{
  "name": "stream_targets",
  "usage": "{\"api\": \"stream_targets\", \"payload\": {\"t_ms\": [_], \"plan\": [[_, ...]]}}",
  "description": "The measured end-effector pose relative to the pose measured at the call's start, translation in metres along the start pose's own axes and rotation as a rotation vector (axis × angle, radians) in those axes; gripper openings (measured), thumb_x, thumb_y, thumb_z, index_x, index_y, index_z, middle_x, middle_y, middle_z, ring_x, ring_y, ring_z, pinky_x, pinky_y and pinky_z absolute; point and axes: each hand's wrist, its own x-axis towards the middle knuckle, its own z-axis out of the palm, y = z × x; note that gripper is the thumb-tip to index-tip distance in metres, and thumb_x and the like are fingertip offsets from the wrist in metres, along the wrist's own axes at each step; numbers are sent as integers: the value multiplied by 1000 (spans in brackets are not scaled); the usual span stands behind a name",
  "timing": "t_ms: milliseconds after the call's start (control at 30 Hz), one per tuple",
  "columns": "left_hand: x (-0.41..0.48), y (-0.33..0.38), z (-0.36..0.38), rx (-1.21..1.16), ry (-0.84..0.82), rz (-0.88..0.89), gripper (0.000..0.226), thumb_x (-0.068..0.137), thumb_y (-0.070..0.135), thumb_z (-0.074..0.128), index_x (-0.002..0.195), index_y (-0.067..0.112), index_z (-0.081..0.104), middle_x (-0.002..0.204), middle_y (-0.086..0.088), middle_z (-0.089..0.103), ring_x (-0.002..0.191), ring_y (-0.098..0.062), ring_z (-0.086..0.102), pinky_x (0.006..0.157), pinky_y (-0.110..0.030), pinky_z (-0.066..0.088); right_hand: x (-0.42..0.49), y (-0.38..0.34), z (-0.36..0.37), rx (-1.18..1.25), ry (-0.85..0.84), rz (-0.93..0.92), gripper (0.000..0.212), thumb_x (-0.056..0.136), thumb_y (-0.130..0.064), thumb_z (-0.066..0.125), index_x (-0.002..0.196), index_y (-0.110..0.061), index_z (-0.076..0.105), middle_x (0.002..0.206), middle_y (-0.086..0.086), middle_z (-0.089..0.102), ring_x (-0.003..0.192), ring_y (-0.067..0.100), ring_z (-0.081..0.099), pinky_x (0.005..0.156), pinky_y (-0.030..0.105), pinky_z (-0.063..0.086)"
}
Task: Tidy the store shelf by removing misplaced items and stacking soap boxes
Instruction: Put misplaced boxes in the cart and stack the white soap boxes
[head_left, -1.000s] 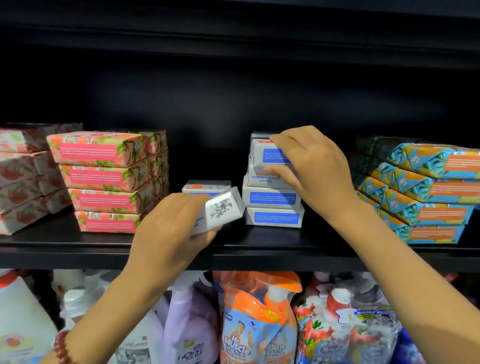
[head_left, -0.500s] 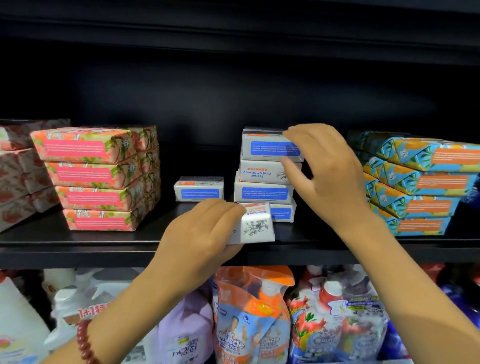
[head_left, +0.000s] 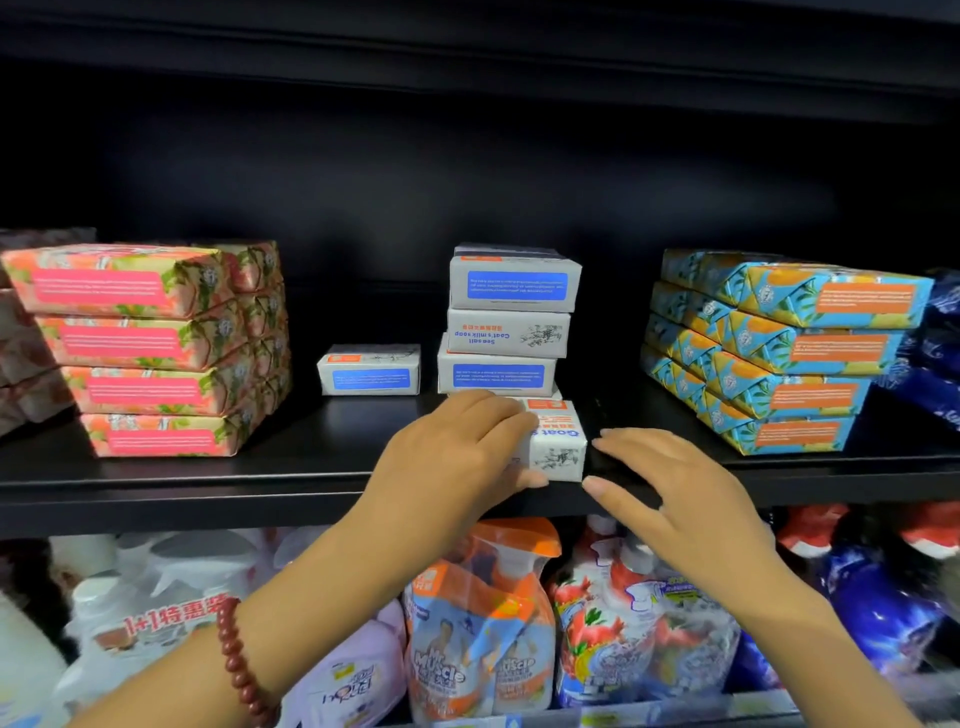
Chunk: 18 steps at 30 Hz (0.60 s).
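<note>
A stack of white goat's milk soap boxes (head_left: 506, 332) with blue labels stands mid-shelf. My left hand (head_left: 457, 457) grips another white soap box (head_left: 558, 441) at the shelf's front edge, just before that stack. My right hand (head_left: 665, 488) hovers right of this box, fingers straight and apart, thumb tip near the box's lower corner. A single white soap box (head_left: 370, 370) lies alone left of the stack.
Pink floral soap packs (head_left: 140, 348) are stacked at left, blue-orange packs (head_left: 789, 348) at right, dark blue packs (head_left: 935, 358) at far right. The black shelf (head_left: 208, 478) has bare board between the stacks. Spray bottles and refill pouches (head_left: 478, 623) fill the shelf below.
My left hand carried the white box rightward to the front of the stack. My right hand left the stack's top box and dropped beside the held box.
</note>
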Motion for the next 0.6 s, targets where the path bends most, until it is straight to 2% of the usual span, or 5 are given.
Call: {"api": "stream_targets", "payload": {"t_ms": [200,300,500,600], "plan": [[1,5,0,-60,-29,-82,41,81,37,50,101,8,71,100,-5,71,89,-26,67,63,-34,57,-4,0,1,-78,18,-35,66,80,-67,37,119,-22,64,122,-6,63,114,15,57,87,24,38],[3,5,0,-59,-39,-111,38,79,37,57,100,9,72,99,-4,72,90,-24,68,65,-33,58,-4,-1,0,-83,14,-35,65,80,-66,38,118,-20,65,120,-5,64,112,16,59,87,24,38],[7,5,4,-49,-63,-207,36,69,29,69,99,9,73,98,-4,73,89,-24,69,67,-34,56,-3,-1,-4,-51,-54,-27,74,76,-71,36,127,-22,58,132,-7,56,124,12,48,95,21,31],[11,6,4,-63,-62,-274,37,75,27,77,107,12,70,108,-2,71,100,-26,66,76,-35,54,-3,-2,-4,-51,-57,-24,76,76,-71,30,128,-23,58,133,-8,55,125,11,47,96,20,29]]}}
